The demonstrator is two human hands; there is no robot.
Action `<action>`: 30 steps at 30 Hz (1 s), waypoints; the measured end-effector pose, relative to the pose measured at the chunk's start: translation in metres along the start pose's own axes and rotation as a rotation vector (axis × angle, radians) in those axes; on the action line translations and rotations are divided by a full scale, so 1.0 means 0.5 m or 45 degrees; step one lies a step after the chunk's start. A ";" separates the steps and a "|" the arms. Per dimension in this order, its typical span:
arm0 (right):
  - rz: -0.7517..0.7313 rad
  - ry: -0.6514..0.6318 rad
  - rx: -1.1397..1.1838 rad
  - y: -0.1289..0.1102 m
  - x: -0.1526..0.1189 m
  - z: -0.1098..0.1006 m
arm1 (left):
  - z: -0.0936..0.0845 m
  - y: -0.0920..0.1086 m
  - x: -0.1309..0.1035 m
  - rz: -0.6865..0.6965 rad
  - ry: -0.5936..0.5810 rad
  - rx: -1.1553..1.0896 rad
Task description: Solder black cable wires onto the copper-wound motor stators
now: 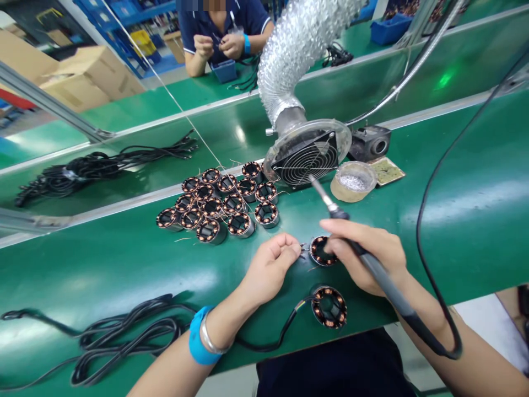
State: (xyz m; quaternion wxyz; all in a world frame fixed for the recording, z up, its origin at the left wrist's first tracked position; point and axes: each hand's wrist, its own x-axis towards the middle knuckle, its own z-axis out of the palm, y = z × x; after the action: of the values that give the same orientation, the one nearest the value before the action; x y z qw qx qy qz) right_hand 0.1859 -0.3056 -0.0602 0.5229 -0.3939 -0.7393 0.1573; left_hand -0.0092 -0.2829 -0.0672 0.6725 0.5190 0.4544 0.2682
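Note:
My right hand [372, 253] wraps round a soldering iron [374, 270], its metal tip pointing up and away toward the fan. Below the iron, fingers of the same hand touch a copper-wound motor stator [318, 252]. Thumb and forefinger of my left hand [275, 262] are pinched at that stator's left side, where thin dark wire ends stick out between them. Nearer to me lies a second stator [329, 306], joined to a black cable [285, 333] with coloured leads. Farther back, several more stators [212, 207] stand in a group with loose wire ends.
A fan [308, 160] on a silver duct [285, 71] stands behind my hands. Right of it are a round tub [353, 182], a sponge tray [386, 171] and an iron holder [372, 142]. Coiled cables [128, 331] lie left. Another person [223, 38] sits across the bench.

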 end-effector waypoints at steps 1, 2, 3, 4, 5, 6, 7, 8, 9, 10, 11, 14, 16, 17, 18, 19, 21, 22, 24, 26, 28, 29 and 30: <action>-0.004 -0.073 -0.026 0.000 0.004 0.005 | -0.002 0.001 0.000 0.000 -0.037 -0.014; -0.016 -0.130 -0.044 0.000 0.008 0.010 | -0.004 0.002 -0.001 0.003 -0.066 -0.023; -0.034 -0.158 -0.050 -0.001 0.012 0.014 | -0.006 0.002 -0.001 0.007 -0.089 -0.024; -0.053 -0.167 -0.046 -0.001 0.015 0.018 | -0.008 0.003 -0.001 0.016 -0.108 -0.016; -0.064 -0.165 -0.040 -0.001 0.017 0.022 | -0.010 0.003 -0.001 0.034 -0.124 0.000; -0.069 -0.158 -0.034 -0.002 0.019 0.024 | -0.012 0.003 0.000 0.060 -0.135 0.019; -0.066 -0.155 -0.029 -0.002 0.020 0.026 | -0.013 0.002 0.001 0.088 -0.147 0.041; -0.059 -0.161 -0.022 -0.003 0.020 0.027 | -0.014 0.002 0.002 0.114 -0.158 0.061; -0.049 -0.172 -0.013 -0.003 0.021 0.029 | -0.014 0.002 0.002 0.133 -0.167 0.073; -0.037 -0.184 -0.003 -0.002 0.021 0.030 | -0.014 0.001 0.003 0.144 -0.177 0.078; -0.025 -0.192 0.010 -0.002 0.020 0.031 | -0.014 0.001 0.003 0.148 -0.189 0.080; 0.009 -0.220 0.057 0.003 0.017 0.034 | -0.015 0.001 0.002 0.162 -0.206 0.119; 0.022 -0.236 0.058 0.007 0.014 0.033 | -0.017 0.002 -0.001 0.176 -0.168 0.204; 0.029 -0.239 0.041 0.008 0.011 0.032 | -0.017 0.004 -0.002 0.179 -0.143 0.247; 0.039 -0.236 0.016 0.009 0.008 0.030 | -0.016 0.006 -0.003 0.183 -0.117 0.273; 0.049 -0.231 -0.013 0.008 0.006 0.029 | -0.015 0.009 -0.005 0.179 -0.100 0.273; 0.063 -0.228 -0.060 0.005 0.001 0.026 | -0.012 0.014 -0.006 0.131 -0.085 0.185; 0.061 -0.236 -0.072 0.003 0.000 0.026 | -0.009 0.016 -0.005 0.085 -0.083 0.109; 0.045 -0.260 -0.081 0.001 -0.003 0.027 | -0.005 0.018 -0.002 -0.032 -0.083 -0.066; 0.029 -0.255 -0.090 0.001 -0.003 0.032 | -0.002 0.016 0.002 -0.146 -0.094 -0.224; 0.000 -0.227 -0.103 0.001 -0.004 0.037 | 0.000 0.013 0.004 -0.233 -0.106 -0.347; -0.019 -0.217 -0.109 0.001 -0.004 0.039 | 0.001 0.012 0.005 -0.267 -0.109 -0.391; -0.037 -0.207 -0.113 0.001 -0.004 0.042 | 0.003 0.011 0.006 -0.292 -0.106 -0.424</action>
State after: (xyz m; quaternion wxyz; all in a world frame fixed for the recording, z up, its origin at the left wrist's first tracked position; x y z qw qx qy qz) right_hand 0.1677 -0.3034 -0.0702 0.4453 -0.3920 -0.7912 0.1483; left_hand -0.0059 -0.2794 -0.0630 0.7933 0.3563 0.4315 0.2397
